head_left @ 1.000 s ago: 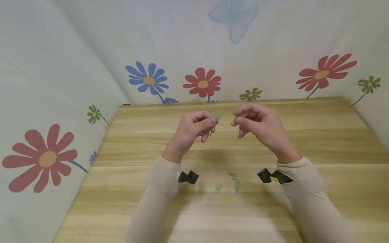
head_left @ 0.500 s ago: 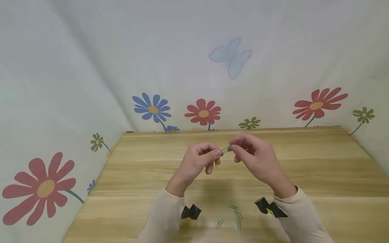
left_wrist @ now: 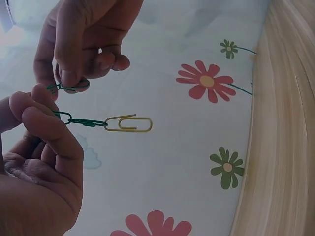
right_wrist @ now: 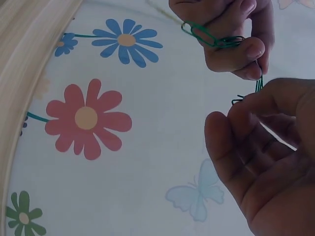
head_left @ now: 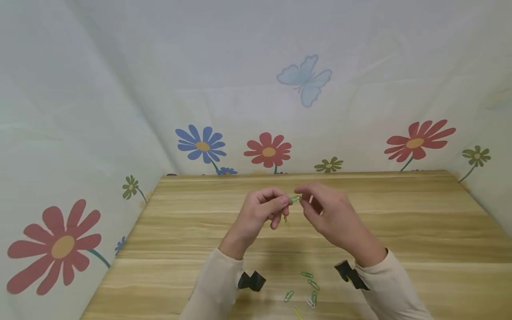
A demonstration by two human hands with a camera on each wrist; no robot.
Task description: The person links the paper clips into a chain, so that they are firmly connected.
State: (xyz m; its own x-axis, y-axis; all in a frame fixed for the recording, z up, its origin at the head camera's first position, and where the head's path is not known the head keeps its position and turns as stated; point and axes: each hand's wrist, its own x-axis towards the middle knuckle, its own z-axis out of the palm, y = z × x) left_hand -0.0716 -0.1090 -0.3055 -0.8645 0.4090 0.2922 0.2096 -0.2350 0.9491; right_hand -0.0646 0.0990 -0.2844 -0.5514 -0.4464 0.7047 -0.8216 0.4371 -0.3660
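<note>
In the head view my left hand [head_left: 260,213] pinches a green paper clip [head_left: 295,198] between thumb and forefinger. A short chain falls from that grip: a green paper clip [left_wrist: 88,122] linked to a yellow paper clip [left_wrist: 129,124], clearest in the left wrist view. My right hand [head_left: 332,215] is close on the right, its thumb and fingertips pinching another green paper clip [right_wrist: 237,100] at the held clip's free end. Fingers partly cover this spot, so I cannot tell whether the two clips are linked. Both hands are raised above the wooden table [head_left: 192,213].
Loose paper clips lie on the table nearer my body: several green ones [head_left: 289,296], a white one [head_left: 310,302] and a yellow one [head_left: 298,313]. A flower-printed cloth wall [head_left: 232,89] stands behind the table and along its left side. Black wrist cameras [head_left: 252,281] sit at both cuffs.
My hands were apart one second ago; the right has come left to the clip in the left hand. Its fingers have since shifted around the clip's end. The head view has tilted upward.
</note>
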